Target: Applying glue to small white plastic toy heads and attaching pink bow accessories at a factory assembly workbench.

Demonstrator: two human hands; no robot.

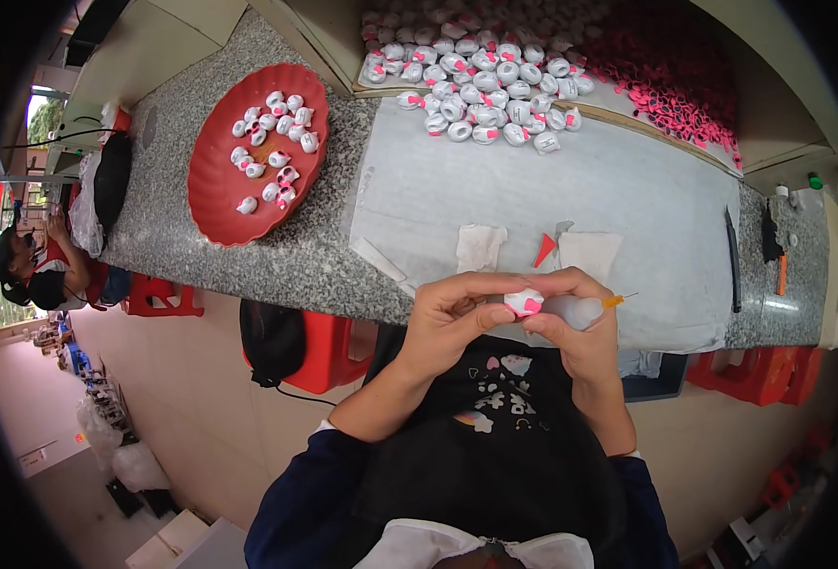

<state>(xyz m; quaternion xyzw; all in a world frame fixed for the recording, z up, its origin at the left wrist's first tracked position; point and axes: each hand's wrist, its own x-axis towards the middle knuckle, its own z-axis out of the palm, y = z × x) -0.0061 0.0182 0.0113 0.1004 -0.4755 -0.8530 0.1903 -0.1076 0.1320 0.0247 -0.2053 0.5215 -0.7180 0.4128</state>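
Between the fingers of my left hand (pixel 449 318) is a small white figurine head (pixel 524 302) with a pink bow. My right hand (pixel 585 327) grips a translucent squeeze bottle (pixel 575 311) with an orange needle tip (pixel 616 301) that points right, away from the head. Fingers of both hands meet around the head, just above the table's near edge. Past my hands lie a folded white cloth (pixel 481 248), another white cloth (pixel 590 254) and a red cone-shaped cap (pixel 544 249).
A red scalloped bowl (pixel 212 180) holds several white heads. More heads (pixel 485 90) are heaped at the back beside a pile of pink pieces (pixel 680 119). A black stick (pixel 732 261) lies at the right. Red stools (pixel 319 351) stand below; a person (pixel 45 266) sits far left.
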